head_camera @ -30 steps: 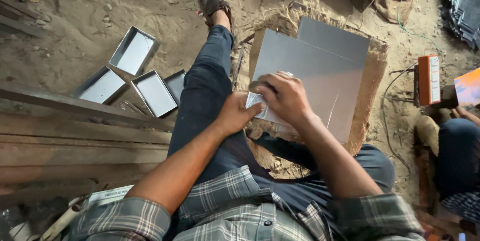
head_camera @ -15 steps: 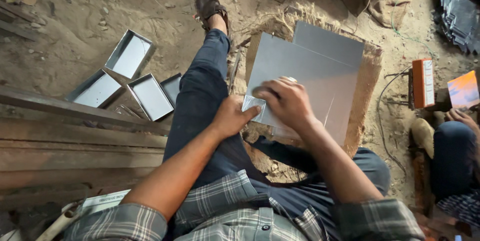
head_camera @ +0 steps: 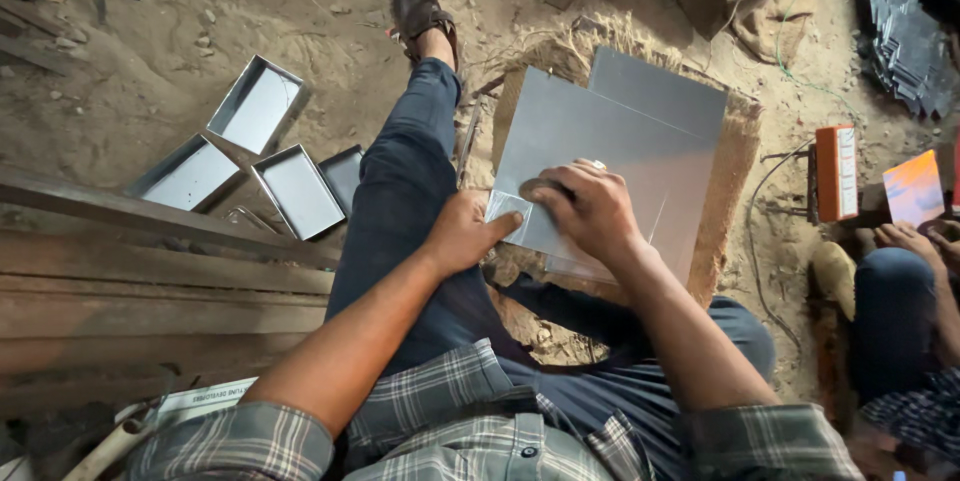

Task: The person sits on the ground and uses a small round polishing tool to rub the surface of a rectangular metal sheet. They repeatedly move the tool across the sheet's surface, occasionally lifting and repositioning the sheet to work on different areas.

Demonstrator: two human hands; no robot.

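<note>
The person sits on the sandy floor [head_camera: 150, 31] with one leg stretched out, a grey metal sheet [head_camera: 610, 156] lying flat on a burlap mat [head_camera: 735, 191] in front of them. The right hand [head_camera: 590, 211] presses down on the near corner of the sheet, fingers curled over a small dark object that is mostly hidden; what it is cannot be told. The left hand [head_camera: 465, 231] rests just beside it, thumb and fingers loosely bent, touching the small shiny corner piece [head_camera: 508, 209] at the sheet's edge. To the left of the leg lie several shallow metal trays [head_camera: 255, 106], near wooden planks [head_camera: 130, 281]. At the right edge another person's hand [head_camera: 905, 238] sits near an orange box [head_camera: 835, 173].
</note>
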